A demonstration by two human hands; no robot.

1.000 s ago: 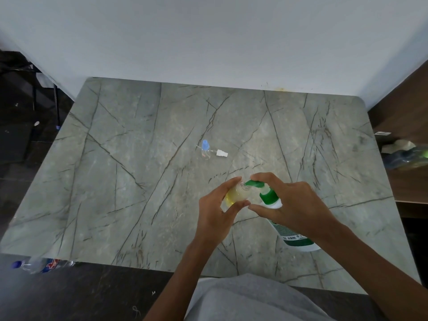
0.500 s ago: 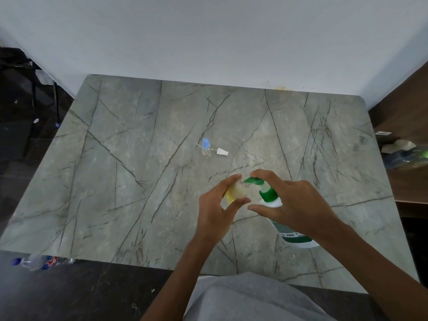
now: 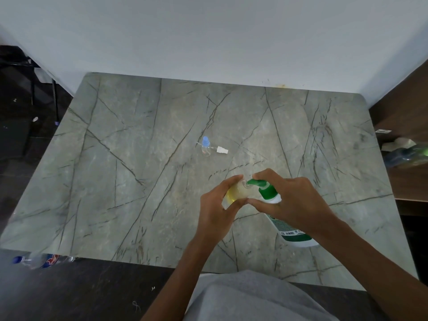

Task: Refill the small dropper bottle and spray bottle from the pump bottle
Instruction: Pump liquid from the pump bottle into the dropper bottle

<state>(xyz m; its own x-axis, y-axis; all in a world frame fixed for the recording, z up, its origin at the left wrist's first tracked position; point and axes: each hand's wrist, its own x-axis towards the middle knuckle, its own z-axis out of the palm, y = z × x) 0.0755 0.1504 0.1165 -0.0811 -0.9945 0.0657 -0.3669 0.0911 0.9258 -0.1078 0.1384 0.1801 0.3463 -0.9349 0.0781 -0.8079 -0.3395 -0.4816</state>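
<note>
My left hand [image 3: 216,208] grips a small clear bottle [image 3: 236,192] with yellow liquid in it, its open neck right under the green nozzle. The white pump bottle with a green pump head [image 3: 268,193] stands tilted on the table, its base [image 3: 298,237] showing below my wrist. My right hand [image 3: 291,200] is wrapped round the pump bottle's neck, with a finger lying over the pump head. Farther back on the table stands a small clear dropper bottle with a blue cap [image 3: 205,144], and a white spray head [image 3: 221,149] lies just to its right.
The grey veined marble table [image 3: 115,181] ends at a white wall behind. A wooden shelf on the right holds a bluish-green plastic bottle [image 3: 407,155]. A plastic water bottle [image 3: 41,260] lies on the dark floor at the left front corner.
Both hands stay at the same spot with the nozzle over the small bottle. The finger on the pump head shifts slightly; the camera view drifts a little.
</note>
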